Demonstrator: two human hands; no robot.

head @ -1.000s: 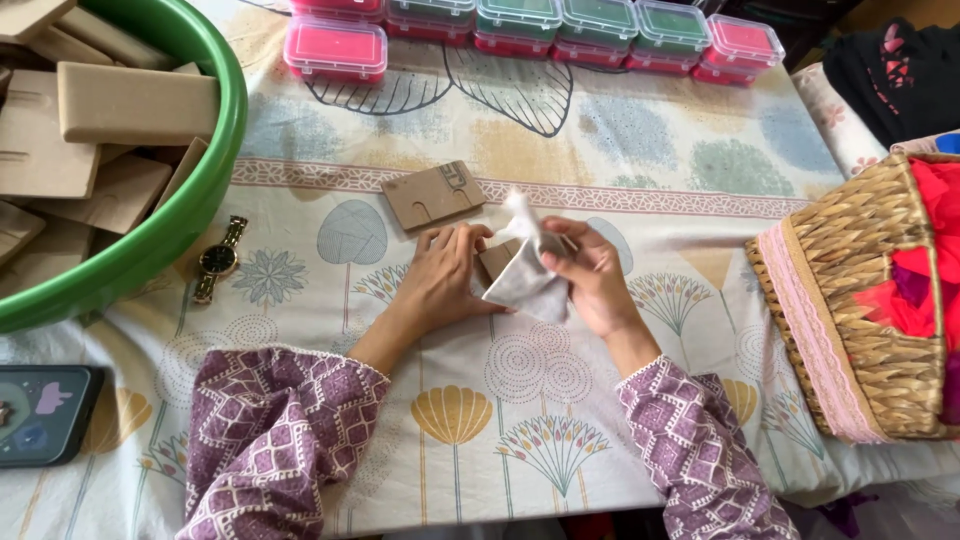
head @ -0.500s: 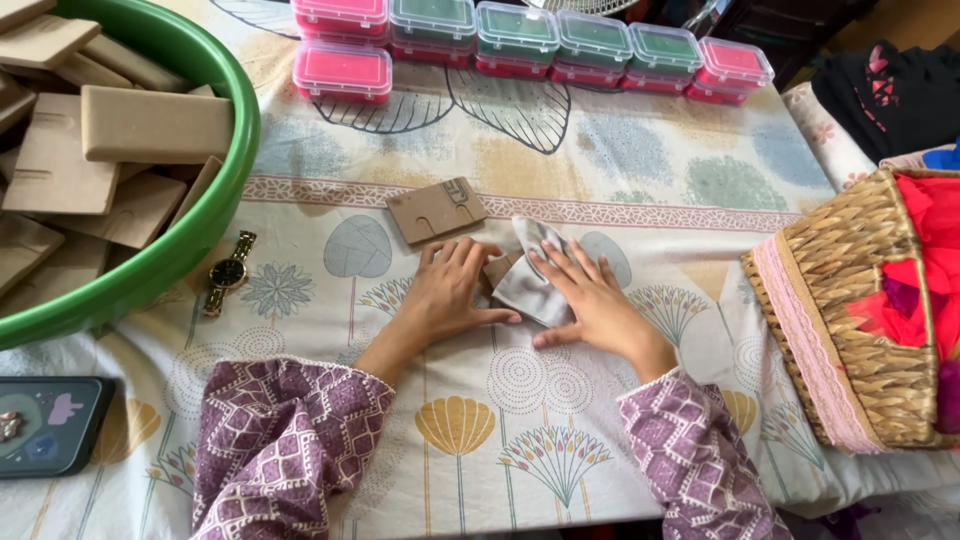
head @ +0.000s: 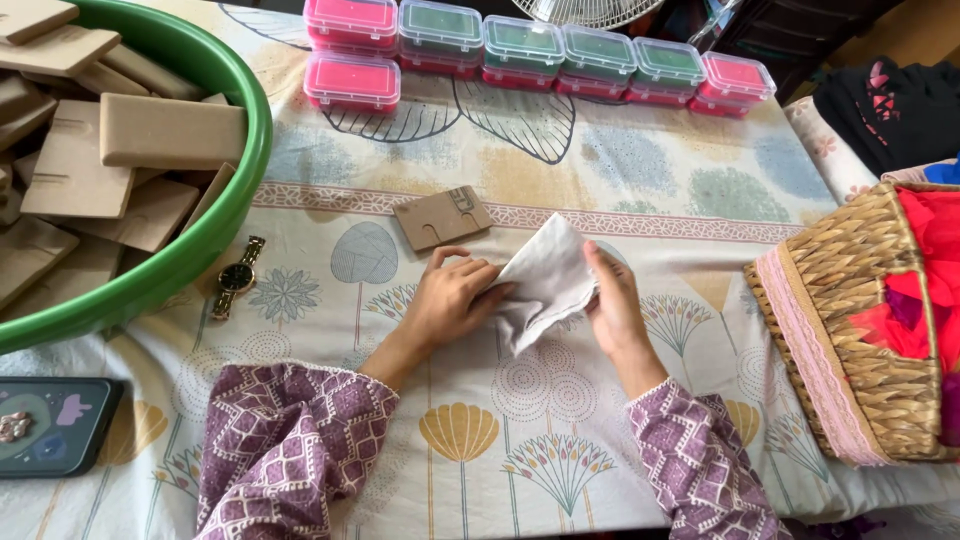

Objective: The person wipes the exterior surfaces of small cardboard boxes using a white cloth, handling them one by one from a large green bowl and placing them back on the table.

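Observation:
A small pale grey cloth pouch (head: 545, 280) lies partly lifted off the patterned tablecloth in the middle of the view. My left hand (head: 450, 298) presses on its left edge with the fingers laid flat. My right hand (head: 612, 300) grips its right edge and tilts that side up. Just beyond my left hand lies a flat brown cardboard piece (head: 441, 217) with a slot cut in it.
A big green tub (head: 200, 250) of cardboard boxes fills the left. A wristwatch (head: 235, 276) lies beside it, a phone (head: 55, 425) at the near left. Pink and green lidded boxes (head: 520, 45) line the far edge. A wicker basket (head: 865, 320) with red cloth stands right.
The pouch was held up between both hands, then pressed flat on the table. Now my right hand lifts its right side again while my left hand holds the left edge down.

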